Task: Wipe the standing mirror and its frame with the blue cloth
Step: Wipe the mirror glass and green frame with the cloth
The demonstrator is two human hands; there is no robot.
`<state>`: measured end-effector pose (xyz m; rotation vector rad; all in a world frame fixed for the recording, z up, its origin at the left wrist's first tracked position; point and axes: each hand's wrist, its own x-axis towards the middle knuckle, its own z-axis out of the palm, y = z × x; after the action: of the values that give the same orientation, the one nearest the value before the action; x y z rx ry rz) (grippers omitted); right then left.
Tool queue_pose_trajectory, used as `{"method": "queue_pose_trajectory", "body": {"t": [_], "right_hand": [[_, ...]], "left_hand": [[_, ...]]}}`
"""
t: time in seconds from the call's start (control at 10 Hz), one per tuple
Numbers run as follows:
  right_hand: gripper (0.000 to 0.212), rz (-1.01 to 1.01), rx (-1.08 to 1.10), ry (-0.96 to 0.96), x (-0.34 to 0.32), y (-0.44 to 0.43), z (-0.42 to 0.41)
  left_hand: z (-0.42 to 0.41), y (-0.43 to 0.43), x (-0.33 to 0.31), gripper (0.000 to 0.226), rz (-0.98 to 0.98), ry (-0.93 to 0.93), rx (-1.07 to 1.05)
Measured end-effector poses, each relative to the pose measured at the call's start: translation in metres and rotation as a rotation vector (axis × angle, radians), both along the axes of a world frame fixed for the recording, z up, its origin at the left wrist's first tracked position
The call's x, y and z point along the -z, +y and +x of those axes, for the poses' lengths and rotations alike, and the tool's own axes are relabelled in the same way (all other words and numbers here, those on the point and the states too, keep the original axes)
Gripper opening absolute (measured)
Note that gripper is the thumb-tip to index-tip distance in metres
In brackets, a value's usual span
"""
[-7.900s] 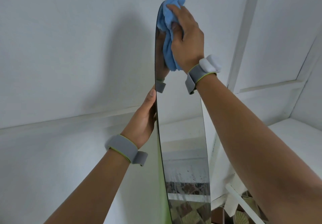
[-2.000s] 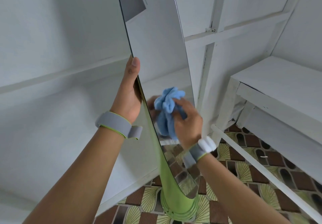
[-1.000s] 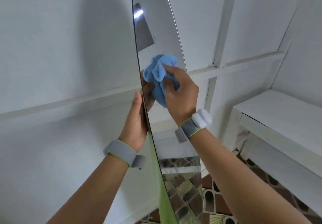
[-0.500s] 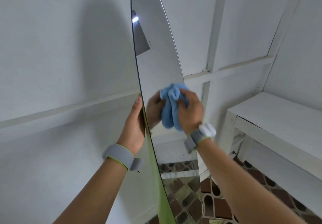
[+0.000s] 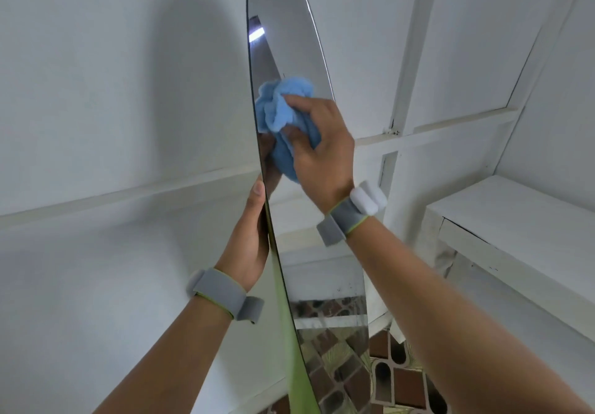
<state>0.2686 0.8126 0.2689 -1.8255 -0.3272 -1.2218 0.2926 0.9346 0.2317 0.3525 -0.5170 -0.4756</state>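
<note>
Tall narrow oval standing mirror, seen nearly edge-on, upright beside the white wall. Right hand fingers curled around bunched blue cloth, pressed to upper glass. Left hand gripping green frame edge. Risk: hard push tipping mirror; streaks. Patterned tile floor, white shelf right.

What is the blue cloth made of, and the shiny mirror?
The blue cloth looks like soft, fuzzy fabric, maybe microfibre: it bunches into fluffy folds under the right hand. The mirror looks like smooth, glossy glass, since it reflects a light, the wall and the floor tiles. Its green edge could be painted or plastic; that is hard to tell.
</note>
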Motion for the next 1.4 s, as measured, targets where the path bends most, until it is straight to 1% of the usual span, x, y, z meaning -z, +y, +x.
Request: {"method": "queue_pose_trajectory", "body": {"t": [0.1,0.2,0.3,0.4,0.5,0.6,0.7,0.8,0.9,1.0,1.1,1.2,1.3,1.4], "right_hand": [[0.032,0.102,-0.021,0.100,0.058,0.010,-0.030],[0.034,0.164,0.008,0.209,0.125,0.010,-0.057],[0.040,0.213,0.085,0.389,0.184,-0.010,-0.074],[0.046,0.297,0.163,0.561,0.196,-0.030,-0.081],[0.033,0.349,0.154,0.563,0.159,-0.025,-0.071],[0.027,0.346,0.087,0.431,0.114,-0.005,-0.057],[0.022,0.336,0.111,0.389,0.112,0.011,-0.058],[0.021,0.351,0.169,0.413,0.150,0.021,-0.077],[0.025,0.349,0.256,0.554,0.209,0.024,-0.102],[0.027,0.389,0.297,0.728,0.245,0.026,-0.124],[0.026,0.402,0.321,0.732,0.229,0.030,-0.120],[0.029,0.393,0.278,0.565,0.179,0.042,-0.105],[0.029,0.333,0.251,0.443,0.153,0.051,-0.100],[0.027,0.260,0.265,0.347,0.174,0.054,-0.107]], "left_hand": [[-0.026,0.007,0.053,0.065,0.729,-0.271,-0.588],[-0.024,0.008,0.047,0.074,0.744,-0.096,-0.347],[-0.021,0.011,0.054,0.066,0.768,-0.207,-0.357],[-0.014,0.014,0.058,0.068,0.776,-0.253,-0.320],[-0.018,0.013,0.057,0.073,0.772,-0.264,-0.267],[-0.021,0.014,0.060,0.067,0.832,-0.272,-0.238],[-0.025,0.015,0.064,0.057,0.845,-0.256,-0.302],[-0.024,0.013,0.074,0.062,0.833,-0.255,-0.268],[-0.024,0.018,0.088,0.088,0.887,-0.233,-0.252],[-0.016,0.019,0.102,0.109,0.895,-0.265,-0.227],[-0.013,0.019,0.103,0.105,0.881,-0.276,-0.200],[-0.011,0.021,0.102,0.108,0.906,-0.275,-0.207],[-0.013,0.024,0.100,0.114,0.920,-0.276,-0.186],[-0.015,0.022,0.101,0.085,0.881,-0.237,-0.221]]}}
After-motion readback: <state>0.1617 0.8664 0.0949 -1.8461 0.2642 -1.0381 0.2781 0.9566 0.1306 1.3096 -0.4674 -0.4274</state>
